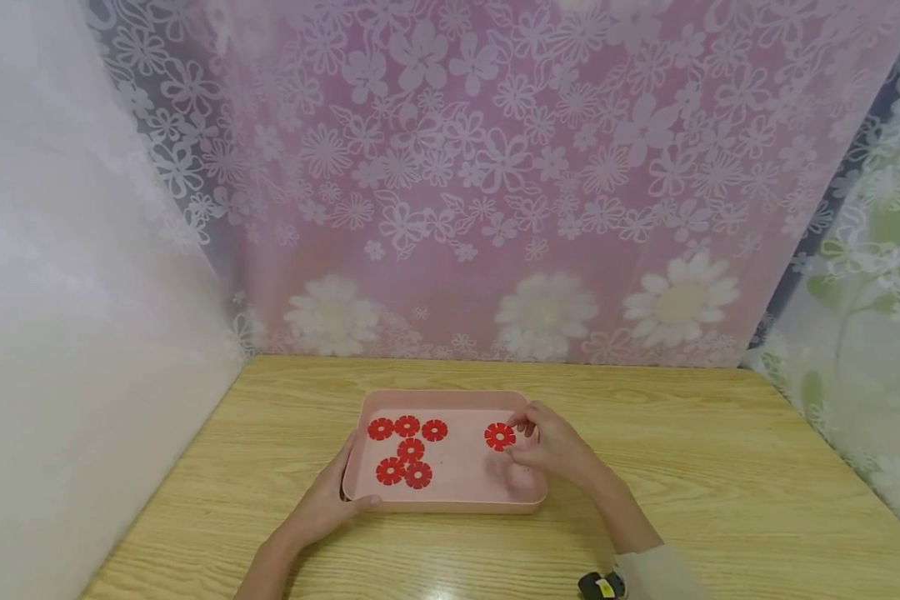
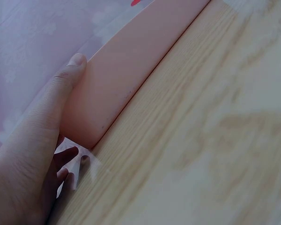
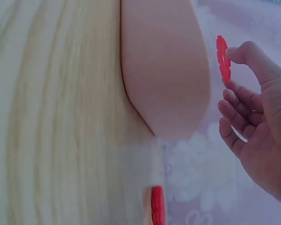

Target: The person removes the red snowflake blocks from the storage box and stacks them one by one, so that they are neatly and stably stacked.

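A shallow pink tray [image 1: 457,506] lies on the wooden table. Several red notched discs with round center holes, such as this flower-shaped disc [image 1: 417,475], lie inside its left half. My left hand [image 1: 322,504] grips the tray's left front corner, its thumb over the rim and fingers along the outer side. Above the tray's right part, my right hand [image 1: 551,446] pinches one red flower-shaped disc [image 3: 223,58] between thumb and index finger. In the right wrist view that disc appears edge-on, while the other fingers are loosely bent.
Another red piece [image 3: 158,205] lies on the table outside the tray's right side, seen edge-on. Wood-grain table [image 1: 690,483] surrounds the tray. A flowered pink curtain [image 1: 450,208] hangs at the back, with pale sheets on both sides.
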`<action>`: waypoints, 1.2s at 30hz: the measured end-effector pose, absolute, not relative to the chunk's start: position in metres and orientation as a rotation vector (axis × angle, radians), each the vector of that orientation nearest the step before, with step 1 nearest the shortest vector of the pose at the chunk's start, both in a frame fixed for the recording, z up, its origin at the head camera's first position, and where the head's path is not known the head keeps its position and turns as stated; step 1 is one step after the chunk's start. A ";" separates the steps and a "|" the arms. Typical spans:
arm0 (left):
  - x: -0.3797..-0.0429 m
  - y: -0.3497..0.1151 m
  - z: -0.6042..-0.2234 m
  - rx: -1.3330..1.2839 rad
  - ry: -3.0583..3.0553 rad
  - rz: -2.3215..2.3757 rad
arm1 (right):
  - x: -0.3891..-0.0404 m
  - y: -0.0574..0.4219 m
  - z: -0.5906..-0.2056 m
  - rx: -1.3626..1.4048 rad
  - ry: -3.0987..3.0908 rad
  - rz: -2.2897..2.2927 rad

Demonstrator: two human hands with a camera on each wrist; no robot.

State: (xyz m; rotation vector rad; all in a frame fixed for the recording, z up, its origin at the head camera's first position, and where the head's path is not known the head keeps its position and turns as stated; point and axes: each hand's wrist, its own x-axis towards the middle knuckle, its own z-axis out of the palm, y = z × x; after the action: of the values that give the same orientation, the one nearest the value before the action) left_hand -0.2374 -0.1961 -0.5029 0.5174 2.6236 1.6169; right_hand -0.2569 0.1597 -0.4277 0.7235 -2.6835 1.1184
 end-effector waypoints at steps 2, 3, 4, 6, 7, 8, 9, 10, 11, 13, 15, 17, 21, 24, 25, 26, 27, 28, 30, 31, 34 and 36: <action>-0.238 -0.196 -0.504 0.517 2.621 1.618 | -0.255 0.169 -0.426 0.709 -2.669 1.106; -0.238 -0.196 -0.504 0.520 2.623 1.616 | -0.254 0.173 -0.425 0.697 -2.663 1.102; -0.238 -0.196 -0.504 0.522 2.623 1.617 | -0.253 0.177 -0.424 0.682 -2.659 1.096; -0.238 -0.196 -0.504 0.524 2.626 1.616 | -0.251 0.186 -0.422 0.663 -2.654 1.070; -0.238 -0.196 -0.504 0.525 2.626 1.617 | -0.250 0.190 -0.422 0.654 -2.652 1.055; -0.238 -0.197 -0.504 0.529 2.628 1.616 | -0.250 0.194 -0.421 0.645 -2.648 1.044; -0.238 -0.197 -0.504 0.531 2.627 1.617 | -0.249 0.198 -0.421 0.638 -2.642 1.032; -0.237 -0.197 -0.504 0.533 2.626 1.620 | -0.248 0.202 -0.421 0.628 -2.642 1.018; -0.237 -0.197 -0.504 0.536 2.626 1.621 | -0.248 0.206 -0.421 0.620 -2.641 1.008; -0.237 -0.197 -0.504 0.542 2.626 1.620 | -0.247 0.213 -0.422 0.594 -2.641 1.002; -0.237 -0.197 -0.504 0.544 2.627 1.622 | -0.247 0.220 -0.423 0.574 -2.638 1.009; -0.237 -0.197 -0.504 0.544 2.632 1.615 | -0.247 0.226 -0.425 0.551 -2.639 1.014; -0.237 -0.196 -0.503 0.532 2.629 1.616 | -0.246 0.237 -0.431 0.507 -2.649 1.032; -0.236 -0.196 -0.502 0.533 2.631 1.614 | -0.246 0.244 -0.436 0.489 -2.657 1.037; -0.236 -0.196 -0.502 0.536 2.632 1.612 | -0.246 0.246 -0.438 0.485 -2.656 1.042; -0.236 -0.196 -0.502 0.536 2.633 1.611 | -0.246 0.248 -0.439 0.483 -2.654 1.046; -0.236 -0.196 -0.502 0.542 2.635 1.610 | -0.246 0.250 -0.441 0.476 -2.653 1.049; -0.236 -0.196 -0.502 0.542 2.633 1.610 | -0.246 0.251 -0.442 0.472 -2.653 1.049; -0.236 -0.196 -0.502 0.543 2.626 1.618 | -0.247 0.255 -0.445 0.459 -2.651 1.062; -0.236 -0.196 -0.501 0.540 2.622 1.621 | -0.247 0.256 -0.447 0.449 -2.648 1.064; -0.236 -0.196 -0.501 0.542 2.623 1.620 | -0.248 0.261 -0.453 0.436 -2.634 1.069; -0.236 -0.196 -0.501 0.539 2.631 1.611 | -0.250 0.264 -0.458 0.435 -2.622 1.064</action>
State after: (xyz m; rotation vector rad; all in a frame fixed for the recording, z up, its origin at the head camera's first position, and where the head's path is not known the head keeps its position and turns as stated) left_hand -0.2364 -0.1959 -0.5009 0.5388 2.6313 1.6107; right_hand -0.2497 0.2643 -0.4579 0.4355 -2.6223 1.0635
